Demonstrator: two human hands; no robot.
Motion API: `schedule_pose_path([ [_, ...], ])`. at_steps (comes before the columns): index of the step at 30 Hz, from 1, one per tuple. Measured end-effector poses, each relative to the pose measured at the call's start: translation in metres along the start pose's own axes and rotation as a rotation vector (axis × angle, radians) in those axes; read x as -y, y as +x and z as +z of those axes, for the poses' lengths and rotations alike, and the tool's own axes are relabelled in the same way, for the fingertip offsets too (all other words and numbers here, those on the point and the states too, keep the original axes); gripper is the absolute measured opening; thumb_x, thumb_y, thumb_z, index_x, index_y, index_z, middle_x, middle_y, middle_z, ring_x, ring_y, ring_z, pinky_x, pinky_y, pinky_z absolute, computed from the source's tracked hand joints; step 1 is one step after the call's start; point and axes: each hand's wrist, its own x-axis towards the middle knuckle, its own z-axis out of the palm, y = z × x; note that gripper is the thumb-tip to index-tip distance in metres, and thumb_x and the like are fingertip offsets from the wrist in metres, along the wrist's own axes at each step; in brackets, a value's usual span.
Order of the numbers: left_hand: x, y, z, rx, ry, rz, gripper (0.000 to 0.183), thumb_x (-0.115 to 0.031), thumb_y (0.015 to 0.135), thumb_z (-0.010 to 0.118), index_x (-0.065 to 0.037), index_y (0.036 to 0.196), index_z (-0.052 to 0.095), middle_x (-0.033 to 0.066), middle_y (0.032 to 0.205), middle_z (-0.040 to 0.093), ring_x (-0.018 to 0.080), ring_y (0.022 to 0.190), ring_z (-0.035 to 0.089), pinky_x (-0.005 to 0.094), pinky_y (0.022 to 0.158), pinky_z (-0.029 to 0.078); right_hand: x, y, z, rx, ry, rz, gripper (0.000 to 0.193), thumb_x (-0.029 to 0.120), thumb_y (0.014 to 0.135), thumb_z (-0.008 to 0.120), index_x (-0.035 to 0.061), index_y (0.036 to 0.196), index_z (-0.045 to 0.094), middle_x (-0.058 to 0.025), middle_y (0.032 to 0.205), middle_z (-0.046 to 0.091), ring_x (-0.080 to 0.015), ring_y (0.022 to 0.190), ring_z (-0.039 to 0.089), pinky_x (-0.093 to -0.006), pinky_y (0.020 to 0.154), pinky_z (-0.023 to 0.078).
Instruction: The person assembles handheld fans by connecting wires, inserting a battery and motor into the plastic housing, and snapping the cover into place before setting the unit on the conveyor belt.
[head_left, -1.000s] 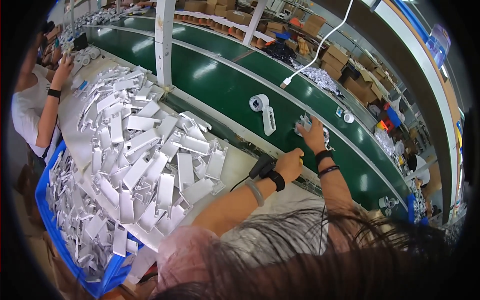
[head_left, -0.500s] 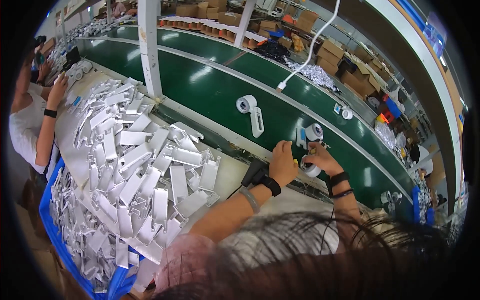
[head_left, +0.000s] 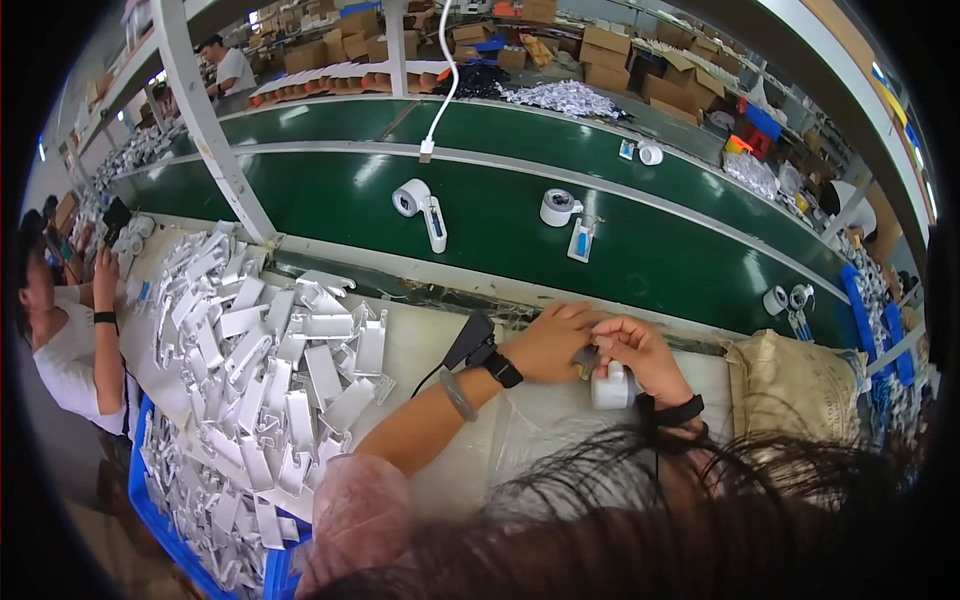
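White cylindrical part (head_left: 612, 390) over the near side of the pale desk (head_left: 420, 358), grasped by the right hand (head_left: 646, 360), left hand (head_left: 548, 344) close beside it, that hand's grip hidden from view, white brackets (head_left: 323, 374) heaped leftward, green conveyor belt (head_left: 330, 218) beyond.

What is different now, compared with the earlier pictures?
The right hand has carried a white round plastic housing from the green conveyor belt back over the pale worktable, with the left hand close by. The heap of white plastic brackets stayed; the view turned.
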Motion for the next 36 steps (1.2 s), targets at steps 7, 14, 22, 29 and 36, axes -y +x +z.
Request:
schedule_pose_path([
  [7,-0.027,0.008,-0.016,0.04,-0.022,0.058,0.042,-0.029,0.069,0.074,-0.011,0.103,0.059,0.0087,0.103,0.06,0.0263,0.11,0.055,0.0472,0.105,0.032,0.013,0.0,-0.034,-0.024,0.007,-0.114,0.022,0.001,0.09,0.057,-0.001,0.112,0.055,-0.0054,0.072,0.06,-0.0132,0.059,0.058,-0.0259,0.059,0.047],
  [14,-0.019,0.009,-0.017,0.09,-1.07,-0.366,0.027,-0.02,0.083,0.07,-0.008,0.104,0.058,0.0025,0.09,0.063,0.0139,0.085,0.064,0.0285,0.072,0.05,0.01,0.0,-0.044,0.0,0.02,-0.045,0.024,0.005,0.089,0.06,0.001,0.113,0.057,-0.0055,0.075,0.065,-0.011,0.065,0.061,-0.0225,0.061,0.047],
  [22,-0.014,0.014,-0.033,-0.002,-1.09,-0.677,0.056,-0.009,0.079,0.069,-0.001,0.126,0.041,0.0106,0.099,0.06,0.0139,0.063,0.062,0.0275,0.055,0.049,0.007,-0.005,-0.035,-0.03,-0.223,-0.072,0.018,0.003,0.089,0.063,-0.0016,0.106,0.065,-0.0072,0.083,0.068,-0.009,0.064,0.059,-0.0207,0.059,0.047],
  [29,0.003,0.009,-0.022,-0.252,-0.968,-0.54,0.051,-0.006,0.083,0.061,-0.002,0.13,0.041,0.0081,0.096,0.058,0.0115,0.063,0.057,0.027,0.055,0.046,0.013,-0.004,-0.033,0.045,-0.165,-0.027,0.019,0.007,0.088,0.067,0.0006,0.106,0.067,-0.004,0.078,0.067,-0.0074,0.066,0.06,-0.0207,0.059,0.046],
  [36,-0.016,0.009,-0.047,-0.106,-1.012,-0.529,0.052,-0.012,0.089,0.06,-0.004,0.136,0.039,0.0061,0.108,0.056,0.0094,0.08,0.056,0.0245,0.064,0.047,0.012,-0.005,-0.027,-0.04,-0.338,0.06,0.011,0.005,0.083,0.07,0.0006,0.089,0.062,-0.0009,0.069,0.063,-0.0075,0.059,0.059,-0.0219,0.053,0.045],
])
